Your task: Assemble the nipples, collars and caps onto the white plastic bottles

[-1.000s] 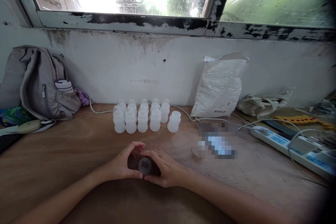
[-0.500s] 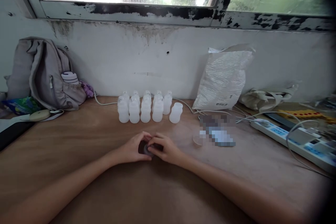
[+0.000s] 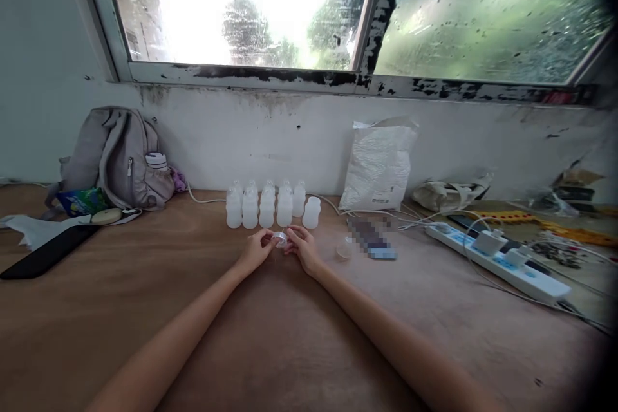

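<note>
Between my two hands is a small, clear, round ring-like part [image 3: 280, 239]. My left hand [image 3: 257, 252] pinches it from the left, fingers closed. From the right, my right hand [image 3: 302, 248] grips it with thumb and fingertips. Just beyond the hands, several frosted white baby bottles [image 3: 250, 211] with clear tops stand upright in two rows. At the right end of the group stands an open-topped white bottle [image 3: 311, 212]. A clear cup-like cap [image 3: 344, 248] rests on the table to the right of my right hand.
A blurred-out phone-like object [image 3: 381, 251] lies right of the cap. Farther right is a white power strip [image 3: 497, 264] with cables. Against the wall stand a white padded mailer [image 3: 379, 164] and a grey backpack [image 3: 118, 161]. A black flat object [image 3: 51, 251] lies left.
The view has tilted up and widened, showing more window. My hands have tilted the clear ring-like part so its face shows, and they now appear closer to the bottles.
</note>
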### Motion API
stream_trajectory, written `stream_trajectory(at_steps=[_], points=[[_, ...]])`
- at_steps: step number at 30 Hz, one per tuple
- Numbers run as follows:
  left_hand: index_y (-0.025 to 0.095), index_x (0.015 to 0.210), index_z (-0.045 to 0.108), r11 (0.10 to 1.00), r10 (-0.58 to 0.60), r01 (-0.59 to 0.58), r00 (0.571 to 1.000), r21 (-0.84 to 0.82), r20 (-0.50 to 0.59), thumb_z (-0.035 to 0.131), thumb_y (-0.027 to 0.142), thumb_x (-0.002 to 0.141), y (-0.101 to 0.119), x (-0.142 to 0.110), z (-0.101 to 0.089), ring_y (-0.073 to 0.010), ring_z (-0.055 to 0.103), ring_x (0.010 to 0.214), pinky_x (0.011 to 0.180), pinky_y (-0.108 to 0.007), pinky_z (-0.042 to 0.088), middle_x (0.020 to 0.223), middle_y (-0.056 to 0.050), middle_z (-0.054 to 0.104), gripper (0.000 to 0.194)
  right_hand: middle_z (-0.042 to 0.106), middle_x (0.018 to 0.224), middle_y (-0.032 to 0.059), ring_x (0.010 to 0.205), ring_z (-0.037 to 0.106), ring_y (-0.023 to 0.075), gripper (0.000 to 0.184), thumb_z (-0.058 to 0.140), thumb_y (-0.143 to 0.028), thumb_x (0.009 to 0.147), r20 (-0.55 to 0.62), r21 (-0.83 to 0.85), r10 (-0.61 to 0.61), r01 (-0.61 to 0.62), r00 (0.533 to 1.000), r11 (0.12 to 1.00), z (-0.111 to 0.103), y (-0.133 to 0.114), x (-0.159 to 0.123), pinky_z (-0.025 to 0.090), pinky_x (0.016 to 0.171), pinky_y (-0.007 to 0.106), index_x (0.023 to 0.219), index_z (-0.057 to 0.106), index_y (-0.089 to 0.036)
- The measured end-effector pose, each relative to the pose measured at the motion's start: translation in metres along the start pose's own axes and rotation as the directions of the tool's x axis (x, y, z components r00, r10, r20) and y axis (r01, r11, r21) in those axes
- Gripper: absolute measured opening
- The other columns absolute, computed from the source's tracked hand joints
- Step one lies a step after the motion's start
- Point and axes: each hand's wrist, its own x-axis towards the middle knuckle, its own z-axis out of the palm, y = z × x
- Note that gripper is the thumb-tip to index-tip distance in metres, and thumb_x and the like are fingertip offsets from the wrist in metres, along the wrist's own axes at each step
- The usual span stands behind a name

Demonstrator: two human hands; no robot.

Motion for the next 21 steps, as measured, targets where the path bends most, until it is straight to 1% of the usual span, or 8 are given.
stream_trajectory(at_steps=[2, 3, 5, 7, 10, 14, 17, 21], points=[[0.014, 0.08, 0.057, 1.0, -0.01, 0.01, 0.999, 0.006, -0.045, 0.05, 0.04, 0.075, -0.003, -0.001, -0.002, -0.0168, 0.06, 0.069, 0.064, -0.027, 0.047, 0.076, -0.006, 0.065, 0.027, 0.056, 0.064, -0.0004, 0.05, 0.053, 0.0108, 0.038, 0.06, -0.04, 0.068, 0.032, -0.05, -0.042, 0.044, 0.999, 0.998, 0.002, -0.001, -0.005, 0.045, 0.045, 0.023, 0.096, 0.05, -0.017], [0.014, 0.08, 0.057, 1.0, -0.014, 0.014, 0.998, 0.008, -0.062, 0.051, 0.04, 0.075, -0.004, -0.001, -0.002, -0.0173, 0.06, 0.069, 0.065, -0.027, 0.047, 0.076, -0.006, 0.065, 0.027, 0.058, 0.068, 0.0004, 0.054, 0.055, 0.0118, 0.039, 0.061, -0.039, 0.067, 0.063, -0.104, -0.081, 0.087, 0.995, 0.991, 0.003, 0.0, -0.006, 0.046, 0.046, 0.023, 0.097, 0.05, -0.017], [0.014, 0.081, 0.057, 1.0, -0.018, 0.018, 0.997, 0.006, -0.079, 0.053, 0.038, 0.074, -0.006, 0.0, -0.002, -0.0177, 0.061, 0.07, 0.066, -0.028, 0.048, 0.077, -0.007, 0.065, 0.025, 0.06, 0.073, 0.0018, 0.058, 0.056, 0.0126, 0.036, 0.06, -0.037, 0.067, 0.122, -0.23, -0.163, 0.188, 0.979, 0.955, 0.004, 0.002, -0.007, 0.047, 0.047, 0.023, 0.096, 0.051, -0.018], [0.014, 0.085, 0.055, 1.0, -0.013, 0.013, 0.998, -0.004, -0.067, 0.054, 0.034, 0.073, -0.005, 0.0, -0.001, -0.0173, 0.062, 0.071, 0.066, -0.028, 0.049, 0.079, -0.007, 0.066, 0.023, 0.06, 0.074, 0.0022, 0.057, 0.056, 0.012, 0.031, 0.055, -0.037, 0.071, 0.141, -0.32, -0.211, 0.246, 0.967, 0.915, 0.003, 0.007, -0.006, 0.048, 0.047, 0.023, 0.094, 0.051, -0.017], [0.015, 0.091, 0.053, 1.0, 0.009, -0.009, 1.0, -0.015, -0.022, 0.055, 0.027, 0.071, -0.003, -0.002, 0.0, -0.0163, 0.062, 0.074, 0.068, -0.027, 0.049, 0.083, -0.006, 0.066, 0.023, 0.06, 0.072, 0.0023, 0.052, 0.054, 0.0112, 0.026, 0.051, -0.034, 0.074, 0.114, -0.349, -0.213, 0.24, 0.97, 0.906, 0.0, 0.012, -0.001, 0.047, 0.044, 0.023, 0.092, 0.05, -0.016], [0.015, 0.09, 0.051, 1.0, 0.018, -0.018, 1.0, 0.01, -0.003, 0.053, 0.017, 0.07, -0.002, -0.002, 0.001, -0.0158, 0.062, 0.076, 0.07, -0.027, 0.049, 0.084, -0.006, 0.065, 0.02, 0.06, 0.073, 0.0022, 0.055, 0.054, 0.0114, 0.023, 0.05, -0.029, 0.074, 0.118, -0.384, -0.233, 0.26, 0.965, 0.886, -0.002, 0.014, 0.0, 0.046, 0.044, 0.022, 0.092, 0.051, -0.016], [0.016, 0.088, 0.05, 0.999, 0.019, -0.018, 1.0, 0.041, -0.008, 0.051, 0.013, 0.069, -0.003, 0.0, 0.001, -0.0155, 0.061, 0.074, 0.068, -0.028, 0.049, 0.08, -0.005, 0.065, 0.019, 0.06, 0.076, 0.0017, 0.059, 0.055, 0.0115, 0.024, 0.05, -0.022, 0.071, 0.133, -0.418, -0.26, 0.292, 0.956, 0.86, -0.001, 0.011, -0.002, 0.046, 0.049, 0.022, 0.094, 0.051, -0.017], [0.016, 0.087, 0.049, 0.997, 0.029, -0.028, 1.0, 0.074, -0.01, 0.051, 0.014, 0.068, -0.004, -0.001, 0.002, -0.0151, 0.06, 0.072, 0.067, -0.027, 0.048, 0.077, -0.003, 0.064, 0.019, 0.06, 0.077, 0.0005, 0.065, 0.056, 0.0118, 0.03, 0.049, -0.012, 0.066, 0.147, -0.471, -0.298, 0.332, 0.943, 0.818, 0.001, 0.006, -0.006, 0.046, 0.058, 0.024, 0.095, 0.051, -0.018]])
